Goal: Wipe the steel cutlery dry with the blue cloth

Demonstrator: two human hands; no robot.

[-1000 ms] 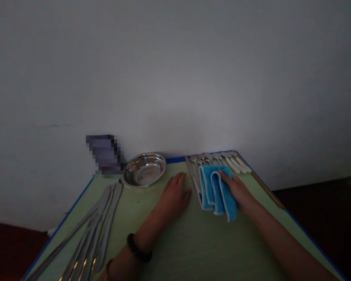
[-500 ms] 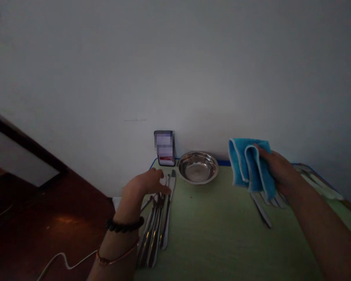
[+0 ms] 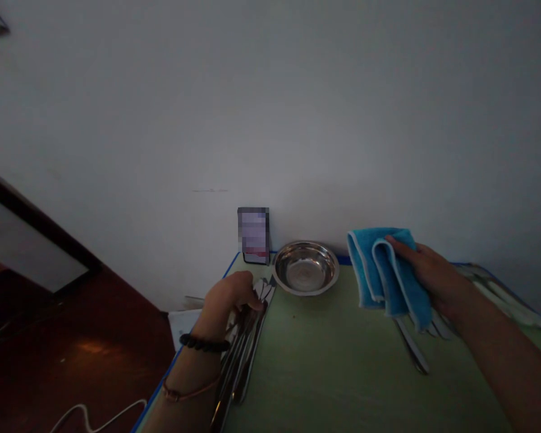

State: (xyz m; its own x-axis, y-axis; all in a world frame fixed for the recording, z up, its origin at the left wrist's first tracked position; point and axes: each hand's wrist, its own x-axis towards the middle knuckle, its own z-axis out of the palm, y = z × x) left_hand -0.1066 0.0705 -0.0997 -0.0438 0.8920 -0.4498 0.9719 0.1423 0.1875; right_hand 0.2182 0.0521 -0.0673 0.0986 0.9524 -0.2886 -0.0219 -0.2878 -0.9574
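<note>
My left hand (image 3: 234, 294), with a black bead bracelet at the wrist, is bent over the far end of a pile of metal cutlery (image 3: 247, 355). Its fingers are closed on a piece of cutlery there, mostly hidden by the hand; a thin metal handle (image 3: 193, 299) pokes out to the left of it. Knife and spoon ends show past the fingertips. Raised on the right, my right hand (image 3: 433, 276) grips a folded blue cloth (image 3: 383, 270) with a pale edge. Under the cloth several pieces of cutlery lie on the table, one handle (image 3: 412, 349) pointing towards me.
A shiny metal bowl (image 3: 305, 270) stands at the back of the green table (image 3: 324, 373), by the wall. Left of the bowl a phone (image 3: 255, 237) leans upright. Pale material (image 3: 509, 297) lies at the far right. A white cable (image 3: 85, 412) runs over the dark red floor.
My left hand has lowered onto the cutlery, its fingers drawing together. My right hand still holds the cloth. The view has shifted slightly.
</note>
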